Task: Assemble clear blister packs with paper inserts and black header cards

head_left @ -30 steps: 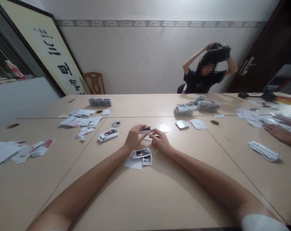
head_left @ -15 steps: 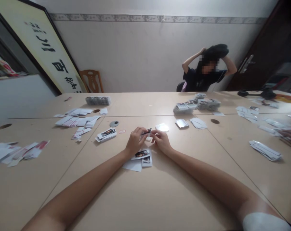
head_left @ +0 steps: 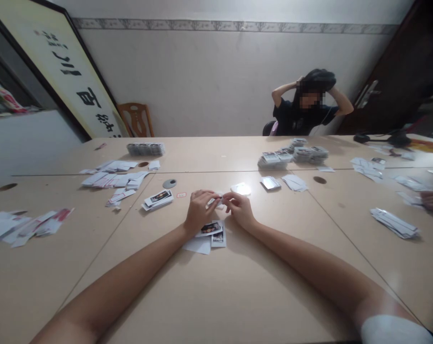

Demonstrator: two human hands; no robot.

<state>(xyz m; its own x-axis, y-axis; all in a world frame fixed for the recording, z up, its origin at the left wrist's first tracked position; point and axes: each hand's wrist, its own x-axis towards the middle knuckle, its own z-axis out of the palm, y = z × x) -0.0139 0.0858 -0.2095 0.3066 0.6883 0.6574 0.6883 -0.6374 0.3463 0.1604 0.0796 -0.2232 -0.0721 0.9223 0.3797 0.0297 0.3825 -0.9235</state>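
— What are your hands doing right now?

— Both are together over the table. My left hand and right hand pinch one small card between the fingertips, held just above the tabletop. I can't tell which face of it is up; it's too small and half covered by my fingers.

— Which step is that, would you say?

— I judge I'm working on this single card, perhaps peeling or sleeving it. Next calls for a fine grip at its edge, not force.

— Room to move?

— Plenty. A little pile of photo cards lies just beneath my left wrist, a stack of cards sits near on the left, a clear sleeve just beyond my right hand. The near table edge is well apart, and the person opposite is far off.
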